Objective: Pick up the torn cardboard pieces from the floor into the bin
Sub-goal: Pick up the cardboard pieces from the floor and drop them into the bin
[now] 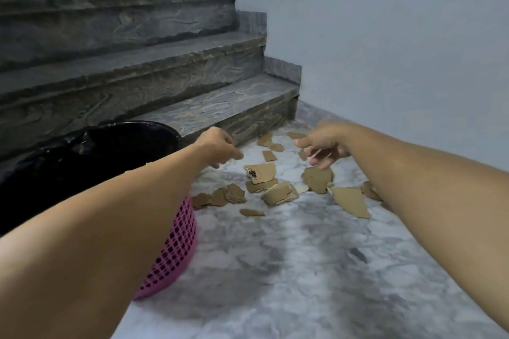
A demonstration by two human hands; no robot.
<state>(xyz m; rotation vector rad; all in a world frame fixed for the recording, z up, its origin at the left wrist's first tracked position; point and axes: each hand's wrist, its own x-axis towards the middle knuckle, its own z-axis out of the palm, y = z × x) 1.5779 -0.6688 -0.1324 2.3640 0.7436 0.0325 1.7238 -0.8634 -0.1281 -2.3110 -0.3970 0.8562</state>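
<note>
Approx 17 cardboard pcs (pixel 260 172), 1 bin (pixel 176 239), 2 hands.

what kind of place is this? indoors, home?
Likely the foot of an indoor staircase, probably in a home: dark stone steps meet a marble-patterned floor and a plain painted wall, and a pink mesh bin with a black liner stands beside the steps.

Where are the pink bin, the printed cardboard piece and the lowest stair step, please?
pink bin (pixel 179 245): head view, on its lattice wall.
printed cardboard piece (pixel 261 172): head view, on its middle.
lowest stair step (pixel 220 107): head view, on its tread.
</note>
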